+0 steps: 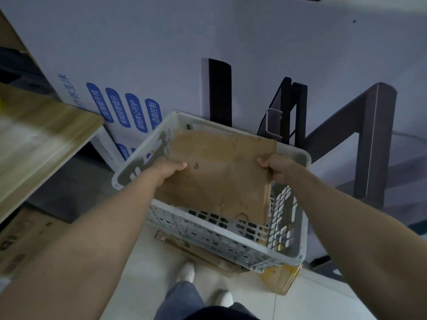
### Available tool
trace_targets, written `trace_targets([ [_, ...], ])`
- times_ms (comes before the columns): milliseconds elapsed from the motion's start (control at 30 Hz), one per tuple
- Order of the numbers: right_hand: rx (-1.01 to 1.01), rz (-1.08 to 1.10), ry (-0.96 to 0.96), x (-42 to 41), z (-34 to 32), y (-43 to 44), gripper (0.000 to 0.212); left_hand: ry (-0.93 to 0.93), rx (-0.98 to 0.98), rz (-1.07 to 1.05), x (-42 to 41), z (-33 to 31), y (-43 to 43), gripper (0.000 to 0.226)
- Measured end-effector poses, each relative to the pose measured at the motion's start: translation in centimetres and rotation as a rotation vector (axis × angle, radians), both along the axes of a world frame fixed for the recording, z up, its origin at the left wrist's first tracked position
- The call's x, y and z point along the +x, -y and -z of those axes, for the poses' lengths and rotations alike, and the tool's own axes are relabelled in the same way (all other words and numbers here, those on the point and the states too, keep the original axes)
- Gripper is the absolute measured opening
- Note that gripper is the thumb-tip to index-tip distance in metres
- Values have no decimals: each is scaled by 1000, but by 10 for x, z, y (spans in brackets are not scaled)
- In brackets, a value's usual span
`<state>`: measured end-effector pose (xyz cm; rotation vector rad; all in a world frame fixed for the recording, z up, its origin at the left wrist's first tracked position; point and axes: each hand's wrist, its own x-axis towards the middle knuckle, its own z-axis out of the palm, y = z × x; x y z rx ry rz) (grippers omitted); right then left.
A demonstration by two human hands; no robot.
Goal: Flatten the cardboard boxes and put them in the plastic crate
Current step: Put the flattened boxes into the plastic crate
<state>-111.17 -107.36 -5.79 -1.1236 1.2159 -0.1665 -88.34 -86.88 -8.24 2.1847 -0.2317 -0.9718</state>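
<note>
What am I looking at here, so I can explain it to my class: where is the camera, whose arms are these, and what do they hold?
There is no machine here: a person wears a wide-angle camera on the head, looking forward and down, so the single picture shows their own bare arms. The left hand and right hand each grip a side edge of a flattened cardboard box, tilted in the mouth of a white plastic crate on the floor. More cardboard lies under the crate. A wooden tabletop is at the left, a large printed white box behind.
</note>
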Motion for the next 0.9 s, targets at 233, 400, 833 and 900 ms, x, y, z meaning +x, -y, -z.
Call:
trace_targets([
  [233,25,-102,-243,-1,64,-11,36,-112,236,309,4,50,26,71],
  [400,-56,-106,-411,9,111,-4,48,46,390,447,20,92,51,67],
  [833,-323,-271,-674,37,197,-7,30,61,382,507,48,167,78,57],
  [900,-311,-333,-775,41,203,-7,26,108,434,543,47,174,81,51],
])
